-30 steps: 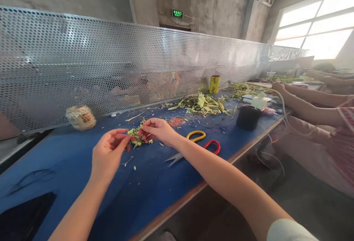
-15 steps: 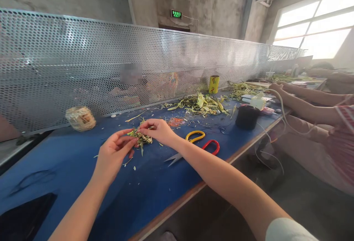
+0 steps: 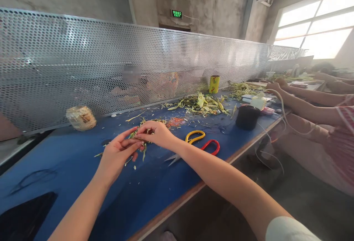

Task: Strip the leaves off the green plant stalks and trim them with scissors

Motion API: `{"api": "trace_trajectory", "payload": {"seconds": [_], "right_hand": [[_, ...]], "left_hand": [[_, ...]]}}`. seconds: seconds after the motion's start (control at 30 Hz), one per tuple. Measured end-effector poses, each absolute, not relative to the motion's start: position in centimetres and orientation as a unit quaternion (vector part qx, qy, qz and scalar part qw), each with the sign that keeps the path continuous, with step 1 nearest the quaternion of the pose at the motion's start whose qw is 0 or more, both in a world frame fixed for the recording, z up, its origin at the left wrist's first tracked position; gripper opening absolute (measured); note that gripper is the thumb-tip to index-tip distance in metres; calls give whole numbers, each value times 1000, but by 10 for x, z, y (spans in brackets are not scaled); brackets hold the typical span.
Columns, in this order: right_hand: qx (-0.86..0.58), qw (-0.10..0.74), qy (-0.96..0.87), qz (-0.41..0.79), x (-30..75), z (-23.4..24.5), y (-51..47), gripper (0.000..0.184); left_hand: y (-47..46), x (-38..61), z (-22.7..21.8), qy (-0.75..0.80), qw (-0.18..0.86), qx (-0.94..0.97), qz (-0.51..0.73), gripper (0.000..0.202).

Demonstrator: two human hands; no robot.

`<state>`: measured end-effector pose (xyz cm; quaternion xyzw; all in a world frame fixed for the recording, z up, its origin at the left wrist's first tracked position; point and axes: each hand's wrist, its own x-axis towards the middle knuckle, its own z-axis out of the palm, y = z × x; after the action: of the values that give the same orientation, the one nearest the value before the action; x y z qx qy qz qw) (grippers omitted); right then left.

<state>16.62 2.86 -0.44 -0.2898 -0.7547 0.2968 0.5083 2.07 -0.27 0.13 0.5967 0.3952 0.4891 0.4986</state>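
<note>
My left hand point(image 3: 117, 155) and my right hand point(image 3: 153, 134) meet over the blue table point(image 3: 83, 182), both pinched on a small bundle of green and yellow leaf strips point(image 3: 138, 134). The left fingers grip it from below, the right fingers from above. Loose leaf bits lie on the table right under the bundle. Scissors with one yellow and one red handle point(image 3: 197, 143) lie just right of my right wrist.
A perforated metal screen point(image 3: 138, 60) runs along the back. A wrapped roll point(image 3: 81, 117) stands at back left, a yellow can point(image 3: 214, 84) and a leaf pile point(image 3: 203, 104) at back right, a black thread spool point(image 3: 247, 117) near the edge. Another person's arms point(image 3: 304, 102) work at right.
My hands have closed together on the leaf bundle and drawn it slightly nearer to me; the left fingers, apart a second ago, now pinch it.
</note>
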Motion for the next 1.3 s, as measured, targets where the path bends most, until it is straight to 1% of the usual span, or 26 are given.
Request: {"api": "trace_trajectory", "payload": {"seconds": [0.1, 0.2, 0.27, 0.33, 0.37, 0.43, 0.5, 0.57, 0.63, 0.73, 0.8, 0.9, 1.1, 1.2, 1.3], "right_hand": [[-294, 507, -746, 315, 165, -7, 32, 13], [-280, 510, -728, 362, 166, -6, 32, 16], [-255, 496, -722, 411, 166, -4, 30, 24], [-234, 466, -729, 443, 165, -4, 27, 34], [-233, 452, -736, 447, 164, -4, 27, 35], [-246, 437, -743, 443, 162, -5, 28, 26], [-266, 444, -726, 453, 161, -7, 31, 17], [-282, 458, -698, 473, 162, -8, 33, 12], [-298, 463, -678, 486, 163, -8, 34, 8], [-318, 461, -668, 490, 166, -5, 34, 10], [-320, 464, -658, 499, 167, -4, 33, 15], [-309, 464, -643, 526, 168, -5, 33, 19], [-360, 472, -593, 544, 168, -4, 36, 13], [-374, 483, -568, 551, 169, -5, 39, 14], [-380, 488, -570, 541, 170, -7, 41, 16]], "left_hand": [[-2, 20, 2, 389, 527, 566, 501, 61], [1, 19, 2, 368, 545, 519, 546, 50], [2, 17, 2, 363, 535, 488, 586, 46], [4, 15, 2, 366, 515, 472, 614, 48], [4, 15, 1, 371, 503, 473, 621, 50], [4, 14, 1, 381, 478, 490, 621, 53], [4, 15, 1, 395, 451, 506, 619, 54], [3, 15, 2, 414, 423, 516, 619, 54], [2, 15, 3, 440, 373, 538, 615, 53], [-1, 15, 3, 461, 269, 606, 590, 50], [-1, 15, 2, 456, 226, 635, 581, 49], [-1, 15, 2, 459, 207, 621, 600, 49], [2, 14, 1, 444, 217, 618, 611, 46], [3, 14, 1, 441, 219, 615, 615, 44], [2, 15, 1, 448, 231, 611, 611, 46]]}}
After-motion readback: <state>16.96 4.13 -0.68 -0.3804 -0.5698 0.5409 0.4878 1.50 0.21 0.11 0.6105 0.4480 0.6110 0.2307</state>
